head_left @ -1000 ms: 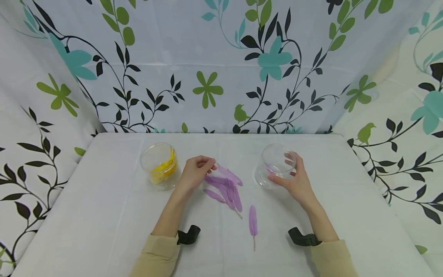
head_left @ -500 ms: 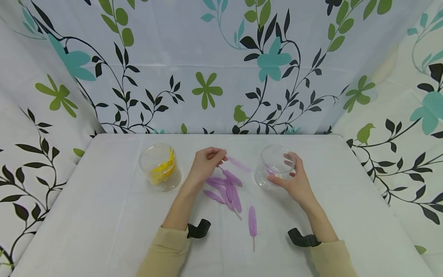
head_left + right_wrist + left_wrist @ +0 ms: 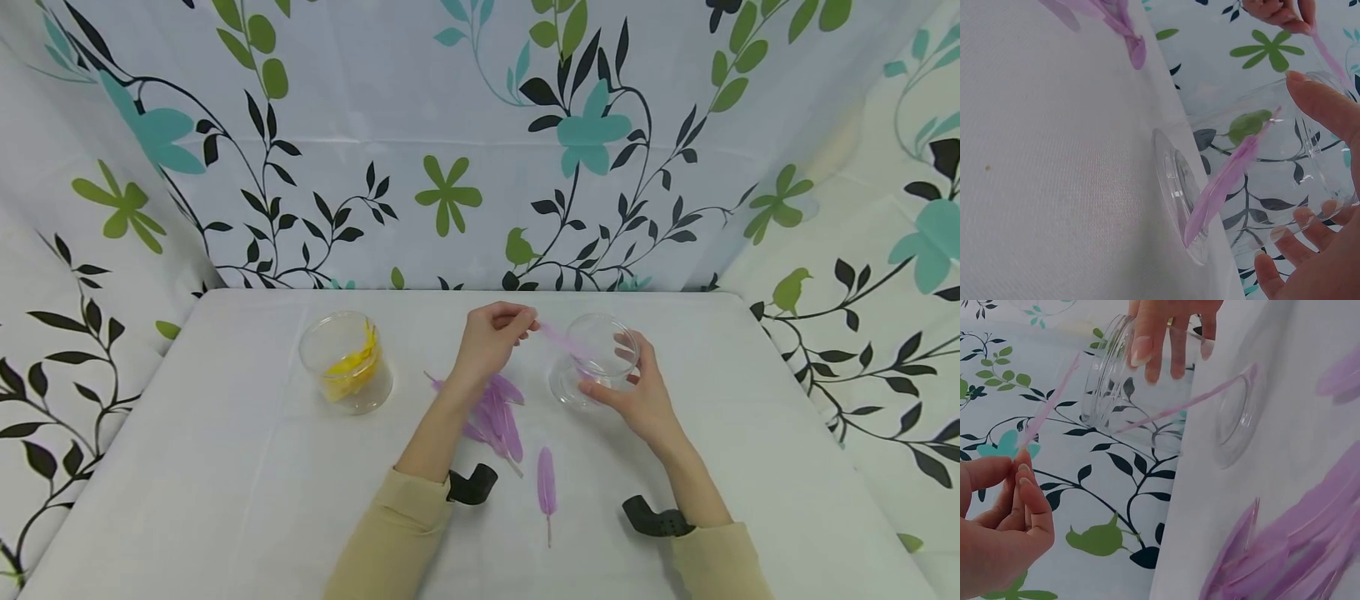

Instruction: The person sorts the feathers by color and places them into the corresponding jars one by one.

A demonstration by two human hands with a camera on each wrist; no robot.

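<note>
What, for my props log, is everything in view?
Left round glass jar: one, clear, left of centre
Thin yellow feathery pieces: several, yellow, inside it
Right round glass jar: one, clear, right of centre
Slender purple feather: one, purple, inside the right jar
Held purple feather: one, purple, by that jar's mouth
Overlapping purple feathers: count unclear, purple, centre
Loose purple feather: one, purple, lower centre
Flat white tabletop: one, white, below
Leaf-printed fabric backdrop: count unclear, multicoloured on white, behind table
Curved black wrist pieces: two, black, wrists
Beige sleeves: two, beige, forearms
Left-hand grip: one, pinching the held feather
Right-hand grip: one, around right jar
</note>
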